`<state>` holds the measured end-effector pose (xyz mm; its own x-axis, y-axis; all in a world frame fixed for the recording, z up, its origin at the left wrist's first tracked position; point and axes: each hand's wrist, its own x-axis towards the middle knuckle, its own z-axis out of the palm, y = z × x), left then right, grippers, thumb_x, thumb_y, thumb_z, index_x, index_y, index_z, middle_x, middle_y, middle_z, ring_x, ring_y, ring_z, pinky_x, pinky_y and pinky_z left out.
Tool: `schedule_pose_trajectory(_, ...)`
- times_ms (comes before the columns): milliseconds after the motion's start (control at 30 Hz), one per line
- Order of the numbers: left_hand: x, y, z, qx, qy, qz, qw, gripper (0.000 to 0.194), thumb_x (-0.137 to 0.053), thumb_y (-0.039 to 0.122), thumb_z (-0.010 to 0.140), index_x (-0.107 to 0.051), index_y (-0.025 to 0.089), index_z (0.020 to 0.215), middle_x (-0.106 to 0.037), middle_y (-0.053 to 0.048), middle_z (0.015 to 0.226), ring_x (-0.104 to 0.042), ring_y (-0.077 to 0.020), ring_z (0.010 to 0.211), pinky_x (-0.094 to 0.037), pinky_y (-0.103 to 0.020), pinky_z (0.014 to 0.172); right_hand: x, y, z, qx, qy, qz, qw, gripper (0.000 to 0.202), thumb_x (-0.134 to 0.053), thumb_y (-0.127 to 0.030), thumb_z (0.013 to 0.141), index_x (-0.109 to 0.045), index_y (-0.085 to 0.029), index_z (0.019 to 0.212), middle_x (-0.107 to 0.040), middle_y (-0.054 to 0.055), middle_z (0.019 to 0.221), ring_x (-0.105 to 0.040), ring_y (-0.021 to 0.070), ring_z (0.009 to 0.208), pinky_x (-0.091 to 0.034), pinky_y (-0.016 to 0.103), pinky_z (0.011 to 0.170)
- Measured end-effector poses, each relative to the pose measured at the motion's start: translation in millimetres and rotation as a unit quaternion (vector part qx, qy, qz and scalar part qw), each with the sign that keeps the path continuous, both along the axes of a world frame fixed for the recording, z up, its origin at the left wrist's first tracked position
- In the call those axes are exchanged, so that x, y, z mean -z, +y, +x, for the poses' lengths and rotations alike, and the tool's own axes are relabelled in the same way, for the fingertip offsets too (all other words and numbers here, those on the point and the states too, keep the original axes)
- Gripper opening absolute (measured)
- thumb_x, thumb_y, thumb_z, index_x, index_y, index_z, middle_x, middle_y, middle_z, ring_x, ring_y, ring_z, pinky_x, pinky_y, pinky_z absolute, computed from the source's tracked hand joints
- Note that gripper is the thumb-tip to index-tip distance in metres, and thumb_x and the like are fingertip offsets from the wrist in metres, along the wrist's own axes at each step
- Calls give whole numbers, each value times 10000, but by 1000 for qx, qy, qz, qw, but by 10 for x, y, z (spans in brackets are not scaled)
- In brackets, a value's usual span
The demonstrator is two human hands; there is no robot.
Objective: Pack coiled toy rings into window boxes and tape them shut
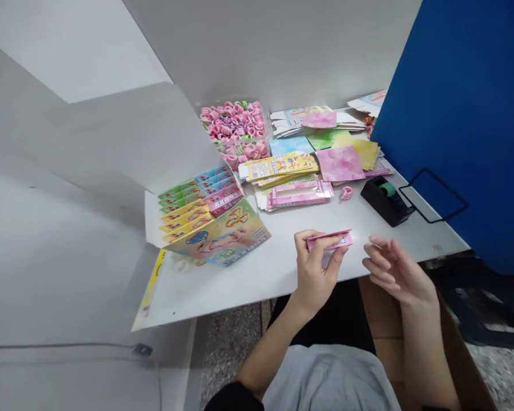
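While the left hand [313,275] in the head view gripped a small pink box [346,238] between thumb and fingers, the right hand [399,275] was open, its fingers loosely bent and its palm turned toward the box, near it but apart. The box was located over the near edge of the table [240,288]; whether it touched the tabletop could not be determined.

Beyond the hands, a pink ring [346,193] lay loose on the table, between a flat pink carton [300,199] with a long window and a black tape dispenser [383,206] carrying a green roll [386,189]. Yellow cartons [282,166] were stacked just behind the pink carton. To their right, a pink sheet [340,164] lay beside yellow sheets [363,151], with a green sheet [323,139] and a blue sheet [290,146] farther back.

At the rear, a clear tub [265,119] was filled with small rings [233,121], mostly pink, some green and purple. At the left, a white-sided display box [151,220] held rows of green, blue, yellow and pink boxes [192,217], its printed flap [223,234] angled outward at the front. A blue panel [462,114] bounded the right side
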<state>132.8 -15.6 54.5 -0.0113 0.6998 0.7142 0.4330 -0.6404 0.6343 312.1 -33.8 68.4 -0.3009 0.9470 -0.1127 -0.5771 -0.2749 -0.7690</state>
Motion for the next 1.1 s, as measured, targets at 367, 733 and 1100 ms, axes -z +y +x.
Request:
schedule_pose_trajectory(367, 5, -3, -56, 63, -47, -16, 997, 144, -645, 276, 959, -669, 256, 1099, -480, -35, 1038, -538, -146, 1004, -554, -278, 882, -26, -12, -58, -60, 9, 4, 998, 300, -676, -497, 914, -794, -290, 1096, -266, -84, 591, -114, 45, 430, -138, 126, 313)
schedule_pose_trajectory(733, -18, -6, -63, 74, -38, -13, 996, 180, -626, 250, 967, -723, 286, 1115, -551, -32, 1023, -515, -149, 990, -543, -284, 904, 22, -11, -52, -49, -2, -21, 999, 290, -695, -495, 905, -795, -312, 1106, -253, -88, 592, -113, 37, 441, -148, 105, 338)
schedule_pose_trajectory(1100, -6, 15, -115, 66, 34, -8, 997, 206, -592, 291, 990, -746, 242, 1118, -536, -56, 1033, -537, -163, 1004, -539, -296, 906, 68, 53, -91, 22, -80, -52, 995, 319, -736, -550, 832, -793, -252, 932, -330, -78, 602, -183, 32, 424, -121, 140, 340)
